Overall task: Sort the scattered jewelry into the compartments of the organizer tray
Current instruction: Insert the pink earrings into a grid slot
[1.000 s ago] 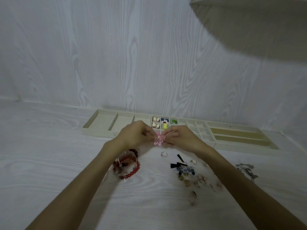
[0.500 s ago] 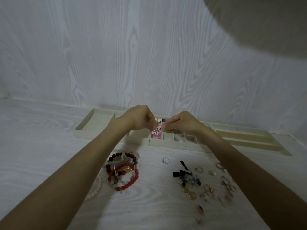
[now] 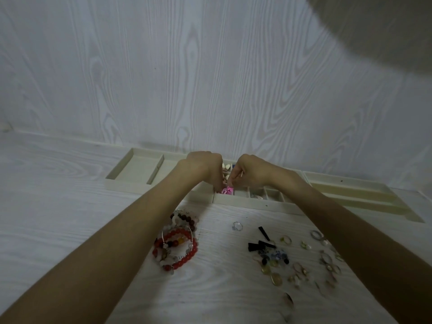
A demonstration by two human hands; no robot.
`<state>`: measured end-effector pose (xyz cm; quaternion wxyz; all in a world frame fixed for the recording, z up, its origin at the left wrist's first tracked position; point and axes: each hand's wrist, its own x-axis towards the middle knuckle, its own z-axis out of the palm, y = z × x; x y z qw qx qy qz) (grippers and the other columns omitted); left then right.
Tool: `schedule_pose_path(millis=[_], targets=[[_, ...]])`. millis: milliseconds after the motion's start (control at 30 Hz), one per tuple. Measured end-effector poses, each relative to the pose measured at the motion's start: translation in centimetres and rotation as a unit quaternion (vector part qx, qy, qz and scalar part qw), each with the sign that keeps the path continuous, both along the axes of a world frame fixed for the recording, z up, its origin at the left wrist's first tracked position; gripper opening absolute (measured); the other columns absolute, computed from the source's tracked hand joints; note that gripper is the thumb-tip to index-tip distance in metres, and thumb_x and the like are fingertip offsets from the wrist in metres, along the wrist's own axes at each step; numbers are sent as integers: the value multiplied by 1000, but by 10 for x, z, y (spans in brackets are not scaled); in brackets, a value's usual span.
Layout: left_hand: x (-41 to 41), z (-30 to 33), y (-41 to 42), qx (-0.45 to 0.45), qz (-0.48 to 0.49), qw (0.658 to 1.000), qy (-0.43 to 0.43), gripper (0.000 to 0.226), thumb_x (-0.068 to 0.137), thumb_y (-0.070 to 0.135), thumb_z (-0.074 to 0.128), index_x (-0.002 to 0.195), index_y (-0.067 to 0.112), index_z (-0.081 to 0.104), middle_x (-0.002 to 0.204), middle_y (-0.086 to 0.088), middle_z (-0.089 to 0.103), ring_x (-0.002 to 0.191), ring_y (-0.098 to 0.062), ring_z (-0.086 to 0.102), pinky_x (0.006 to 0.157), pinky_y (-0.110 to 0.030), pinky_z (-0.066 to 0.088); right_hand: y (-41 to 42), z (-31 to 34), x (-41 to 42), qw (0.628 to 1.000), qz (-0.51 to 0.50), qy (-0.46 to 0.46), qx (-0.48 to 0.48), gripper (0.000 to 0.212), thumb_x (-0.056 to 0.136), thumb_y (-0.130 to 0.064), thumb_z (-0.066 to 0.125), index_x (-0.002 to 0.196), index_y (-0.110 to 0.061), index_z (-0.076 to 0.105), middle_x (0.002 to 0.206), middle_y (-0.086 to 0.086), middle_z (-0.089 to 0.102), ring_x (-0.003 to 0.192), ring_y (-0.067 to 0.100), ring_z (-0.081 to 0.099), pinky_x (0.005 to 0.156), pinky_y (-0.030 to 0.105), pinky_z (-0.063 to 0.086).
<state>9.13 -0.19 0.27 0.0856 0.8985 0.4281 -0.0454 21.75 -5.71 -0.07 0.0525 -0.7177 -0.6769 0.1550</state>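
A cream organizer tray (image 3: 254, 204) lies along the wall, split into large and small compartments. Both hands hover over its small front compartments. My left hand (image 3: 205, 168) and my right hand (image 3: 251, 171) pinch a pink jewelry piece (image 3: 228, 191) between their fingertips, low in a front small cell. Shell-like beads (image 3: 226, 170) sit in cells just behind, partly hidden by the hands. Scattered on the table lie red and dark beaded bracelets (image 3: 176, 243), a silver ring (image 3: 236, 226), black pieces (image 3: 261, 243), blue beads (image 3: 275, 256) and several rings (image 3: 325, 260).
A second tray section with long slots (image 3: 360, 195) extends to the right. A wood-grain wall (image 3: 210, 78) rises right behind the tray. A dark blurred shape (image 3: 385, 26) fills the upper right corner.
Both hands moved forward from above the table to the tray and lowered the pink piece into a small front compartment. The camera view tilted closer.
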Motion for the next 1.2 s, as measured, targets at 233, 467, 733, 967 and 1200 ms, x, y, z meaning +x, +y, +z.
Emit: schedule_pose_path(millis=[233,467,733,967,1200], targets=[[-1,-6,-2,-26,56,997,-45,30,67,40,79,80,20,61,75,5,57,75,-14,54,62,-24,38,-1,4,-6,998,31,-49,1,15,85,-15,64,90,-21,76,86,-9,70,73,6,57,61,21,42],[-26,7,11,-75,49,989,-117,26,70,30,80,95,27,73,87,7,61,90,-16,59,81,-30,49,2,7,-14,997,44,-68,2,12,83,-17,68,90,-22,77,92,-9,73,82,7,64,74,28,54],[-39,7,3,-72,-56,989,-115,25,86,14,63,96,34,72,111,8,66,99,-12,56,89,-30,48,-11,24,-5,996,53,-53,57,14,84,-21,69,96,-24,75,72,-19,57,68,-2,51,71,24,45],[-41,-3,-12,31,-164,986,-23,50,90,7,41,124,39,59,131,4,50,118,-20,35,86,-26,29,-45,19,7,957,127,-257,44,40,98,-16,41,130,-38,53,135,-4,46,120,18,37,87,29,28],[-35,-10,-16,42,-158,987,-2,35,97,25,42,127,34,58,133,3,47,121,-21,34,97,-32,30,-46,5,-4,939,138,-312,43,51,97,-12,39,137,-44,41,147,0,31,132,23,27,99,36,27]])
